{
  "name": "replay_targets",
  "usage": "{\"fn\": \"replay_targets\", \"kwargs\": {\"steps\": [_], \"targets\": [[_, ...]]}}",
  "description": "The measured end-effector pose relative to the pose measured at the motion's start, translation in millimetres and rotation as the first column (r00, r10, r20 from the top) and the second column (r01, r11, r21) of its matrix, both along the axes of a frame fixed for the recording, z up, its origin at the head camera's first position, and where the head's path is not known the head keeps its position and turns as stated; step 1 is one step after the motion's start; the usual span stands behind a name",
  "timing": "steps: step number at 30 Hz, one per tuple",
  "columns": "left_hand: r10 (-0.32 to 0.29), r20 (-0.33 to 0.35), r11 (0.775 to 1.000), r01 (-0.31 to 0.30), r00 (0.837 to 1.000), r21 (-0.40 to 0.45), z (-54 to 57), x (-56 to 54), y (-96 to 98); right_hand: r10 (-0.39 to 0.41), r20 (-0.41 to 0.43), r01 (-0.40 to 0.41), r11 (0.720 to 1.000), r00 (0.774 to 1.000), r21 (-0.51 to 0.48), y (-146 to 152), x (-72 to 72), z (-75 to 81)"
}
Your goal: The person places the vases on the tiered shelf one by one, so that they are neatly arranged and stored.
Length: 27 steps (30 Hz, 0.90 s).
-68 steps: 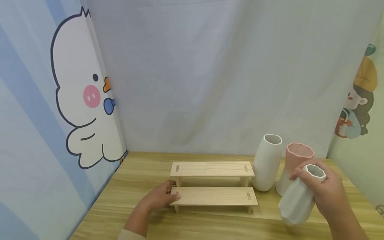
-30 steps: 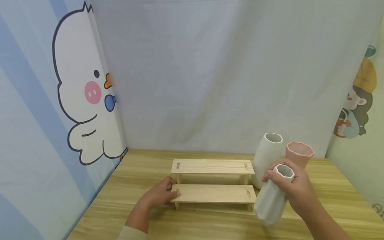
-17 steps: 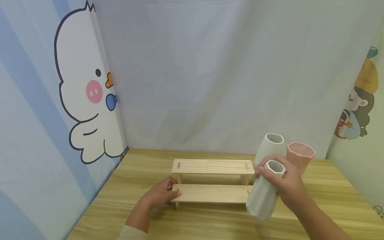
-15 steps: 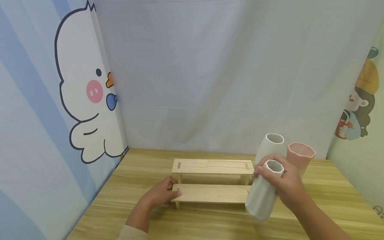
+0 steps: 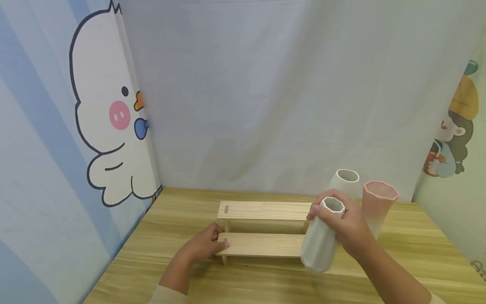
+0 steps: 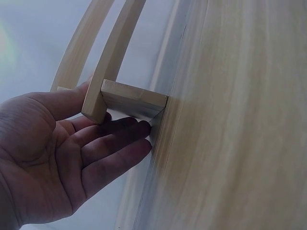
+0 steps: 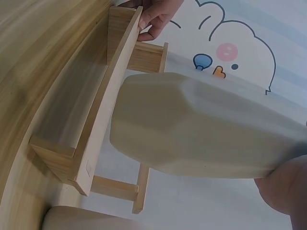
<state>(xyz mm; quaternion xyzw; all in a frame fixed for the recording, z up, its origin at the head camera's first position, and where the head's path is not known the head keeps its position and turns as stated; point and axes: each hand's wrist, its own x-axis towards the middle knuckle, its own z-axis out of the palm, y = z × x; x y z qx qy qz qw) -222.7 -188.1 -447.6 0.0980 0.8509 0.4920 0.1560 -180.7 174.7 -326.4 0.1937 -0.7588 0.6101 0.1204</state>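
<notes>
Curled round the neck of a white faceted vase [image 5: 319,245], my right hand [image 5: 348,223] holds it tilted over the right end of a two-step wooden shelf [image 5: 262,245]. In the right wrist view the vase [image 7: 192,127] hangs just above the lower step. My left hand [image 5: 201,245] grips the shelf's left end, thumb on top of the lower board. From the left wrist, the fingers [image 6: 117,160] reach under that board beside its leg [image 6: 134,96]. The right ends of both boards are hidden behind the vase and right hand in the head view.
A taller white vase [image 5: 346,183], partly hidden by the right hand, stands at the back right. Beside it is a pink-rimmed vase [image 5: 377,202] fading to white. A grey curtain [image 5: 243,97] closes the back of the wooden table [image 5: 171,211]; printed cloths hang at both sides.
My right hand has carried the white faceted vase leftward from beside the pink vase to over the shelf's right end, rising slightly. The left hand keeps its hold on the shelf.
</notes>
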Motion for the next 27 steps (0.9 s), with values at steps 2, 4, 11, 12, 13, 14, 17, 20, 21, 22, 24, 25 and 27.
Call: {"fn": "replay_targets", "kwargs": {"steps": [2,4,11,12,13,14,17,20,21,22,24,25,27], "targets": [[0.004,-0.002,1.0,-0.004,1.0,-0.007,1.2,0.8,0.6,-0.002,0.019,0.002,1.0,1.0,-0.002,-2,-0.5,0.9],[0.006,-0.001,1.0,-0.006,1.0,-0.009,2.2,1.6,0.9,-0.004,0.037,0.004,1.0,0.999,0.0,-5,-1.6,1.9],[0.008,-0.001,1.0,-0.008,1.0,-0.006,1.3,2.8,0.5,0.015,0.044,-0.015,1.0,0.999,0.001,-13,-9.3,3.1],[0.007,0.0,1.0,-0.007,1.0,-0.005,1.1,2.8,0.3,0.018,0.045,-0.018,1.0,0.999,0.001,-14,-10.6,3.1],[0.005,-0.001,1.0,-0.005,1.0,-0.004,0.7,2.7,0.2,0.023,0.044,-0.023,1.0,0.999,-0.002,-15,-11.7,2.9],[0.005,0.001,1.0,-0.005,1.0,-0.002,0.4,2.5,0.0,0.027,0.048,-0.027,1.0,0.999,-0.006,-17,-12.8,2.6],[0.007,-0.001,1.0,-0.007,1.0,-0.014,-0.3,1.9,-0.8,0.043,0.042,-0.042,0.999,0.998,-0.011,-21,-17.1,1.4],[0.016,-0.005,0.999,-0.016,1.0,-0.028,-0.9,0.8,-1.1,0.05,0.037,-0.05,0.999,0.998,-0.012,-26,-21.4,1.1],[0.018,-0.009,0.999,-0.018,1.0,-0.035,-1.1,0.4,-1.0,0.05,0.037,-0.049,0.999,0.998,-0.01,-27,-22.8,1.2],[0.019,-0.016,0.999,-0.02,1.0,-0.042,-1.1,0.1,-0.9,0.049,0.038,-0.049,0.999,0.998,-0.012,-29,-24.0,1.4],[0.021,-0.025,0.999,-0.023,0.999,-0.048,-1.2,-0.5,-0.5,0.046,0.037,-0.046,0.999,0.998,-0.007,-31,-26.2,1.7],[0.023,-0.034,0.998,-0.025,0.999,-0.058,-1.2,-0.8,-0.5,0.046,0.037,-0.046,0.999,0.998,-0.006,-32,-27.2,1.7],[0.023,-0.047,0.997,-0.027,0.999,-0.072,-1.6,-1.2,-0.3,0.046,0.046,-0.045,0.999,0.998,-0.009,-34,-29.2,1.2]]}}
